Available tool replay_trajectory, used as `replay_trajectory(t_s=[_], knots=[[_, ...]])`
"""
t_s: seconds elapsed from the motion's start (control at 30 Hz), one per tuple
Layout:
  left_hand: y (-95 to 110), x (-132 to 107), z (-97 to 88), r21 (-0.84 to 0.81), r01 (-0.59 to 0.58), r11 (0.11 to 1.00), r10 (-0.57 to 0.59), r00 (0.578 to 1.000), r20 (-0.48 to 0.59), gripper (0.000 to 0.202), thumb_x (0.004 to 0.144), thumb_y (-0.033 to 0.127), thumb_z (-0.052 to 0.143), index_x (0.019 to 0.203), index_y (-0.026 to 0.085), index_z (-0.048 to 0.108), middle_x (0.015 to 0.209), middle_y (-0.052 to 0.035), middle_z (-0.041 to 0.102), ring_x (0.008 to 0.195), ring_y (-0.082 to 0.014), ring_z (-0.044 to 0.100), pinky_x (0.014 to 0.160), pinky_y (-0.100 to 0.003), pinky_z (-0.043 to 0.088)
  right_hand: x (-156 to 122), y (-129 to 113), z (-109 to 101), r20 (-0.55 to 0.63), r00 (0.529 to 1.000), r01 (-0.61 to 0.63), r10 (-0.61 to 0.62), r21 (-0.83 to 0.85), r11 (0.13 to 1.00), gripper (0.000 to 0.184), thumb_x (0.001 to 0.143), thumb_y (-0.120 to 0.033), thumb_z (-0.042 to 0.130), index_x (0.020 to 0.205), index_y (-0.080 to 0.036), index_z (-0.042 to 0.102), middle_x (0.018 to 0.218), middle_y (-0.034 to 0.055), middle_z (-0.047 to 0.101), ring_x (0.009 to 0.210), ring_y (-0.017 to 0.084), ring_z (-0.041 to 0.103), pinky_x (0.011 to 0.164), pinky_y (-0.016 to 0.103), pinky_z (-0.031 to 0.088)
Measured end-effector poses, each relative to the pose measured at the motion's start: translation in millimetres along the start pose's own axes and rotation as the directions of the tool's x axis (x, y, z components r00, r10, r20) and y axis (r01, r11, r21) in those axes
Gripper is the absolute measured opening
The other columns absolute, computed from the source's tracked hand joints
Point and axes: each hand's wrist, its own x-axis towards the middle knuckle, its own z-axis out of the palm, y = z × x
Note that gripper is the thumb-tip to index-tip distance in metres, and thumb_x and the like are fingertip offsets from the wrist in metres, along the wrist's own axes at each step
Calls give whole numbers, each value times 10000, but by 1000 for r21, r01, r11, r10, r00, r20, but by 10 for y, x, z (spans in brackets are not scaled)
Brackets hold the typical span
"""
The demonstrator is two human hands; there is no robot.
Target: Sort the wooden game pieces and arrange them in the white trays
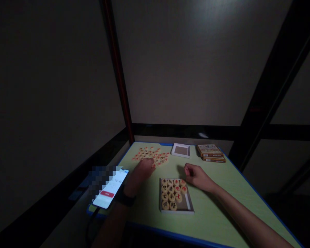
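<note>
My left hand (144, 168) reaches into a loose spread of Chinese chess pieces (157, 159) at the far left of the table. Its fingers are drawn together and point down, with one piece at the fingertips. My right hand (197, 176) hovers by the far right corner of an open shallow box (184, 211). Those fingers are curled in, and whatever they may hold is hidden. Inside the box, round wooden pieces (171, 197) with black or red characters lie in rows from the left side. Bare cardboard shows at its near right.
A lit phone (111, 189) showing a timer lies at the table's left edge, with a cable by it. At the back are an empty white box tray (181, 150) and stacked printed boxes (211, 152). Walls stand behind the green table (217, 210) and on its left.
</note>
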Motion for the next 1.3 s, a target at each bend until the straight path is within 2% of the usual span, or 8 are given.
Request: replay_trajectory(t_s=[0.2,0.37,0.47,0.63,0.87,1.0,1.17,1.3], knots=[[31,83,165,-102,-84,991,76,994,-77,118,846,145,550,940,158,618,982,-91,675,972,-217,614,931,-343,475,-5,68,10,-62,998,34,-33,16,999,122,606,-120,525,657,-211,462,582,-60,468,555,110,419,523,224,309],[-163,141,292,-134,-82,988,52,976,-213,128,825,141,573,936,174,628,953,-69,668,917,-203,621,885,-335,498,199,-103,91,-18,993,112,-116,-153,982,177,759,-174,559,925,-184,620,633,-37,577,563,124,501,551,227,351],[-232,165,331,-152,-64,986,13,948,-317,139,824,142,582,946,181,634,949,-63,656,889,-196,615,856,-329,506,465,-314,244,97,987,157,-130,-382,911,137,808,-239,615,917,-181,675,795,33,694,681,154,595,623,247,392],[-240,178,377,-183,-97,978,19,921,-389,177,838,108,586,991,179,641,954,-69,665,876,-194,624,837,-334,511,846,-504,543,183,983,130,-7,-670,731,217,868,-367,613,966,-194,699,1005,109,734,905,244,674,721,292,445],[-76,163,285,-376,-80,923,-88,908,-410,184,824,70,585,931,193,668,887,-39,688,846,-177,643,792,-299,516,899,-423,619,232,973,174,0,-729,662,273,921,-389,568,1069,-176,651,1141,138,673,993,263,662,804,314,479],[26,163,236,-605,-94,791,-173,914,-367,151,794,99,630,899,198,676,859,-20,710,779,-151,660,719,-260,533,742,-374,468,272,959,244,-80,-646,723,234,950,-296,517,1102,-136,594,1145,151,615,947,225,635,818,307,478],[192,201,320,-889,-44,456,-241,955,-171,160,717,119,699,867,167,673,807,-18,728,734,-139,686,690,-238,557,415,-289,224,174,940,340,-294,-414,844,188,982,-241,415,1041,-158,573,994,114,614,895,197,590,824,313,479],[364,273,388,-980,58,190,-206,978,18,268,611,123,806,847,137,680,814,-51,739,781,-165,703,745,-268,565,155,-303,95,67,938,341,-339,-340,876,201,992,-282,412,1004,-173,580,964,98,610,872,194,593,802,324,492]])
